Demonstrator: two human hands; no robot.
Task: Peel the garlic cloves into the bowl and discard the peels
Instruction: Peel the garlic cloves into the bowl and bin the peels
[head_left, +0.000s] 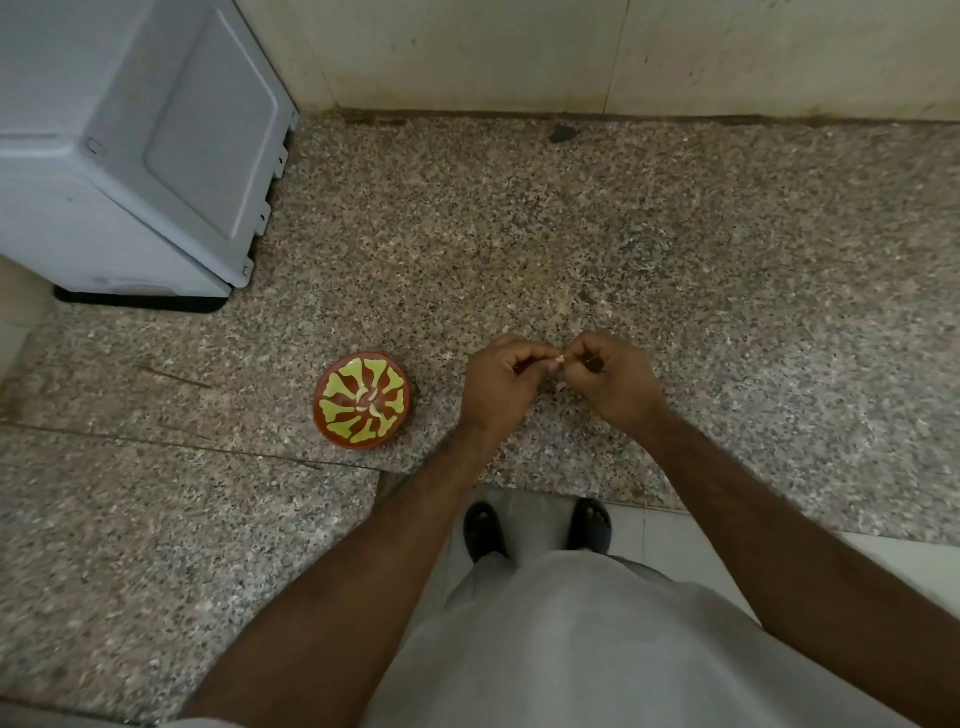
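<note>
A small red bowl (332, 425) with a yellow pattern sits on the speckled granite counter, left of my hands. A few pale peeled cloves (370, 402) lie in its middle. My left hand (501, 387) and my right hand (615, 382) meet above the counter, fingers curled, pinching one small pale garlic clove (559, 360) between their fingertips. Most of the clove is hidden by my fingers. A tiny pale scrap of peel (562, 385) lies on the counter just below my hands.
A grey-white appliance (130, 156) stands at the back left of the granite counter (519, 234). A tiled wall (571, 52) closes the back. The counter's front edge runs below my wrists, with my sandalled feet (537, 527) on the floor beneath.
</note>
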